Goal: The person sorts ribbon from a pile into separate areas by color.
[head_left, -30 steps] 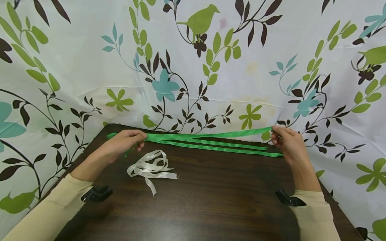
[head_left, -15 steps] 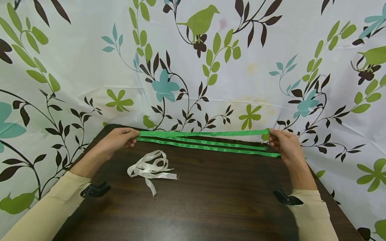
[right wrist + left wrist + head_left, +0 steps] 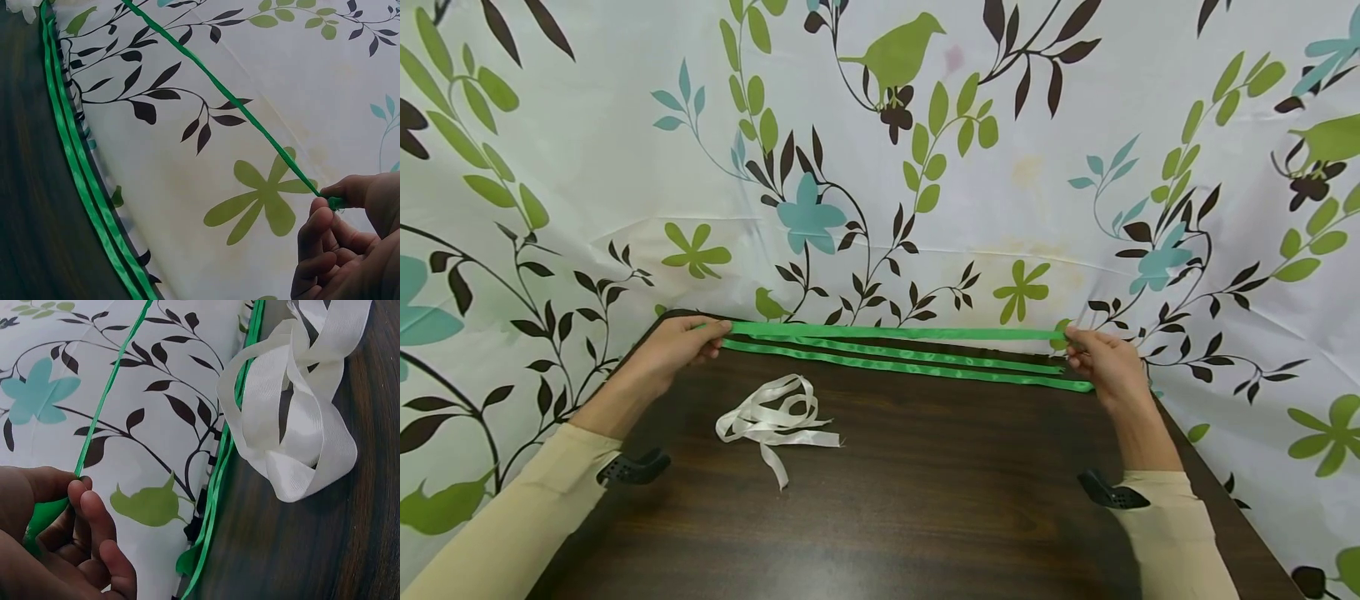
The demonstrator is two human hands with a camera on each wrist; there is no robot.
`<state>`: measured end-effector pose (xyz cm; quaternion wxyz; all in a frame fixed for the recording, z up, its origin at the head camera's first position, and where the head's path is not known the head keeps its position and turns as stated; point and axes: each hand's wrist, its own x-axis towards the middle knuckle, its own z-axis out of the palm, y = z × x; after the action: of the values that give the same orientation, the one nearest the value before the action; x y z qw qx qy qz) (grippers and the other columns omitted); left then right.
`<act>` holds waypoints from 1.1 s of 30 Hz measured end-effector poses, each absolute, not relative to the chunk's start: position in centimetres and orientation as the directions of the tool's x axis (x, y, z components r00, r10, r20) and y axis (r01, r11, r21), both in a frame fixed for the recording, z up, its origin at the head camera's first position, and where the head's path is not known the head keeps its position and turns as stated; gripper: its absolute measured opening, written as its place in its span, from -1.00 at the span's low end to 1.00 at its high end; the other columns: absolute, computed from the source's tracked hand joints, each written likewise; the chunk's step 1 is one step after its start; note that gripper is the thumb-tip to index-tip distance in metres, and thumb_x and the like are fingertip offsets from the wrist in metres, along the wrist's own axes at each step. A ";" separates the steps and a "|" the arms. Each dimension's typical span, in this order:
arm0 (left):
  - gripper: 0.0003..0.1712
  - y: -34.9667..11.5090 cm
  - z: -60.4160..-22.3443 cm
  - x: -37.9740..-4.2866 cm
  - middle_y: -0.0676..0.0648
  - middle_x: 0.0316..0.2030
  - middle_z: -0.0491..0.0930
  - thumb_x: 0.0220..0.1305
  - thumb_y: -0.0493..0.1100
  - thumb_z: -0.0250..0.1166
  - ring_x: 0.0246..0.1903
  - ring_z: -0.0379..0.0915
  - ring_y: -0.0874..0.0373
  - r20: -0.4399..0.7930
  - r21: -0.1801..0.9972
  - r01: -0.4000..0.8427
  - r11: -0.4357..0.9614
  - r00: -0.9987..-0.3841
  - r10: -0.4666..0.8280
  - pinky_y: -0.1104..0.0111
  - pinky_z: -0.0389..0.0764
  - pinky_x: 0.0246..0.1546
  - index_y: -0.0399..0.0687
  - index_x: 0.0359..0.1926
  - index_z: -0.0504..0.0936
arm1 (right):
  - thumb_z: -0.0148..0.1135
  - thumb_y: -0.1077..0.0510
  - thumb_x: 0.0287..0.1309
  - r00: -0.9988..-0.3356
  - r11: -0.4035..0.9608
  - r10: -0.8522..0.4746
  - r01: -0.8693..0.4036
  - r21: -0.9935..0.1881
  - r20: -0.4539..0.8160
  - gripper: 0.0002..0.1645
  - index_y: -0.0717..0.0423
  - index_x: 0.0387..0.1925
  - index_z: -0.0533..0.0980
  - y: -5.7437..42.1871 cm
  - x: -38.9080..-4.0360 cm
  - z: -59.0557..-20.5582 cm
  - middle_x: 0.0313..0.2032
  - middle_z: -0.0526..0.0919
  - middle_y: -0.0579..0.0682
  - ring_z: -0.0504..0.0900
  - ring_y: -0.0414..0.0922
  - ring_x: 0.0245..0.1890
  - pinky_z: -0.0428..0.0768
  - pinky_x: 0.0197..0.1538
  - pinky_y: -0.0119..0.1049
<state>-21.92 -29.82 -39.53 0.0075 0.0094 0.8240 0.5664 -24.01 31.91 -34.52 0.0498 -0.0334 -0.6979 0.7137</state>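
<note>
patterned cloth (image 3: 985,208) above, dark table (image 3: 925,492) below, green ribbon (image 3: 925,333) stretched straight across mid-frame
two green strips (image 3: 910,365) lie just under it along the table's far edge; a white ribbon (image 3: 767,423) sits loosely heaped left of centre; the left hand (image 3: 679,346), centre left, and the right hand (image 3: 1108,362), centre right, each pinch the green ribbon between thumb and fingers.

Left arm (image 3: 520,508) and right arm (image 3: 1176,533) stretched forward, left hand (image 3: 672,350) and right hand (image 3: 1111,365) well apart, both pinching
</note>
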 end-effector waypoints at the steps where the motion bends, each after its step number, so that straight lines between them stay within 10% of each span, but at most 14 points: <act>1: -0.57 -29.9 -39.6 -22.0 0.01 -0.48 0.54 0.50 0.12 0.23 -0.46 0.43 0.16 -0.007 0.934 0.001 0.356 -1.000 0.021 0.31 0.46 -0.39 -0.16 -0.35 0.59 | 0.37 0.10 0.34 -0.992 -0.014 0.120 -0.027 -1.000 0.025 -0.80 0.16 -0.32 0.74 31.9 -24.1 -34.7 -0.52 0.61 -0.06 0.54 -0.23 -0.58 0.55 -0.47 -0.41; 21: -0.64 -32.8 -42.3 -23.7 0.07 -0.38 0.59 0.49 0.08 0.24 -0.34 0.59 0.18 -0.068 0.950 -0.075 0.303 -0.997 -0.033 0.31 0.61 -0.26 -0.16 -0.20 0.61 | 0.35 -0.01 0.36 -0.998 0.173 0.059 -0.021 -0.985 0.031 -0.52 0.33 0.03 0.58 32.5 -25.9 -38.6 -0.31 0.65 -0.05 0.56 -0.21 -0.38 0.61 -0.27 -0.42; 33: -0.31 -33.1 -43.5 -23.9 -0.13 -0.16 0.63 0.49 0.14 0.22 -0.25 0.59 0.17 -0.039 0.901 -0.069 0.429 -0.996 -0.079 0.27 0.60 -0.20 -0.45 0.22 0.48 | 0.33 -0.02 0.37 -1.000 0.274 0.010 -0.013 -0.962 0.017 -0.38 0.41 0.19 0.49 33.1 -26.8 -40.3 -0.26 0.64 -0.10 0.59 -0.19 -0.34 0.51 -0.37 -0.38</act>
<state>-23.94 -33.12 -43.53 -0.0043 -0.0438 0.8451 0.5327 -26.83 33.14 -40.28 0.0097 0.0010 -0.7980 0.6026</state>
